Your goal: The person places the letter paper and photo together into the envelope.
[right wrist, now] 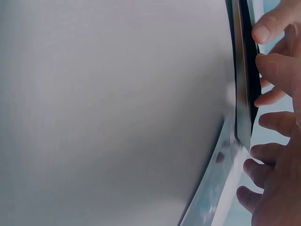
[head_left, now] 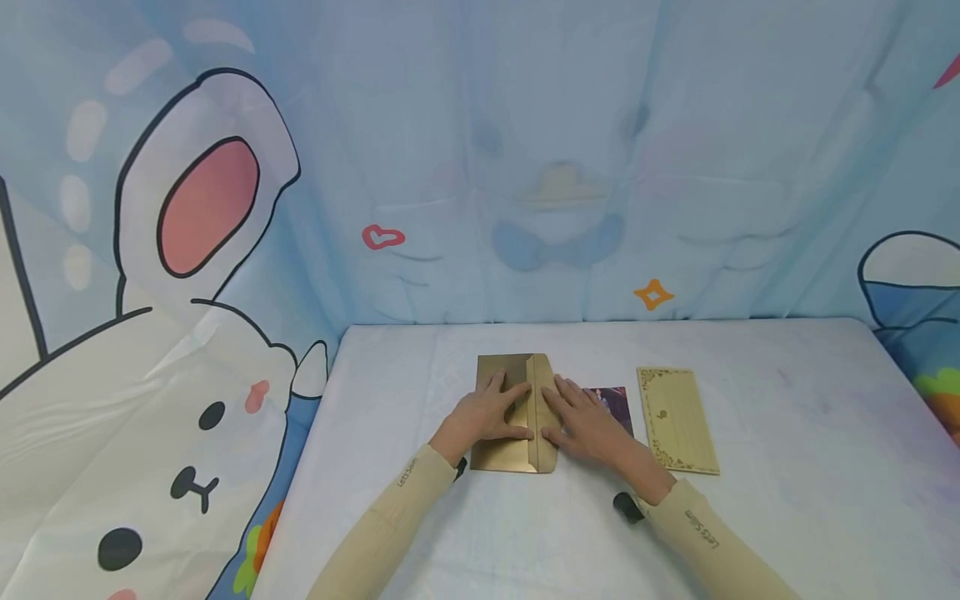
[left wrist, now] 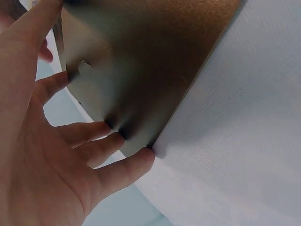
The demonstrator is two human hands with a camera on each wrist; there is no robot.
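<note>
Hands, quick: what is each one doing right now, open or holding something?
Left hand: open, fingers flat, pressing on the gold envelope.
Right hand: open, fingers flat on the same envelope's flap side.

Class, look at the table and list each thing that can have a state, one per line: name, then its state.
Gold envelope: lying flat, flap folded over, pressed by both hands.
Left hand: fingers straight, flat on envelope.
Right hand: fingers straight, on the flap edge.
Photo card: flat, partly covered by right hand.
Gold decorated card: flat, untouched.
</note>
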